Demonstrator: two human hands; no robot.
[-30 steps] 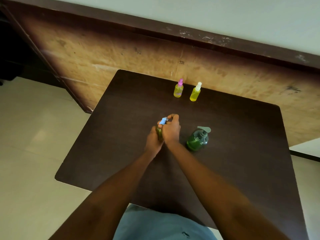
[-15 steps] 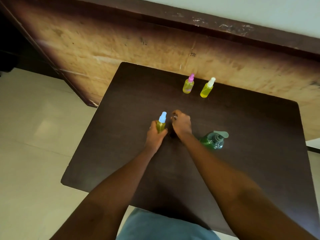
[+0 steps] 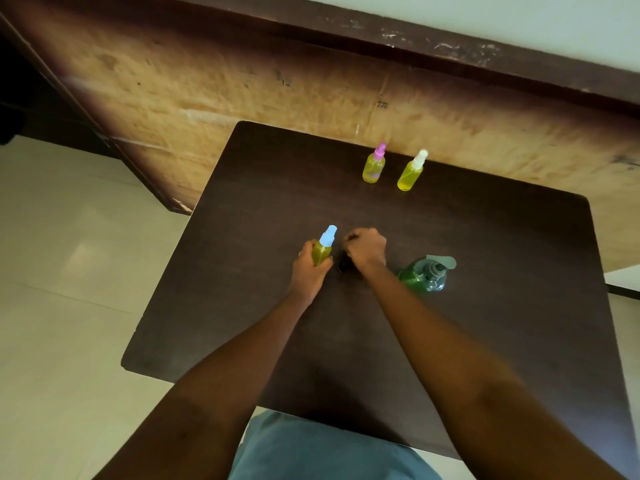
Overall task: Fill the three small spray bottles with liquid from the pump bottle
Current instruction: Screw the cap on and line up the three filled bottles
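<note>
My left hand point(image 3: 307, 271) grips a small spray bottle with a blue cap point(image 3: 322, 251), upright on the dark table point(image 3: 502, 244) and holding yellow-green liquid. My right hand point(image 3: 367, 252) rests on the table just to the right of it with its fingers curled. It is apart from the bottle and nothing shows in it. The green pump bottle point(image 3: 426, 274) stands to the right of my right wrist. A pink-capped spray bottle point(image 3: 374, 167) and a white-capped spray bottle point(image 3: 410, 173), both with yellow liquid, stand near the table's far edge.
A worn wooden panel point(image 3: 311, 88) rises directly behind the table's far edge. Pale tiled floor point(image 3: 69, 271) lies to the left, below the table's left edge.
My right hand has come off the blue cap and moved slightly right, its fingers curled. The left hand keeps its grip on the bottle. The camera view has shifted a little.
</note>
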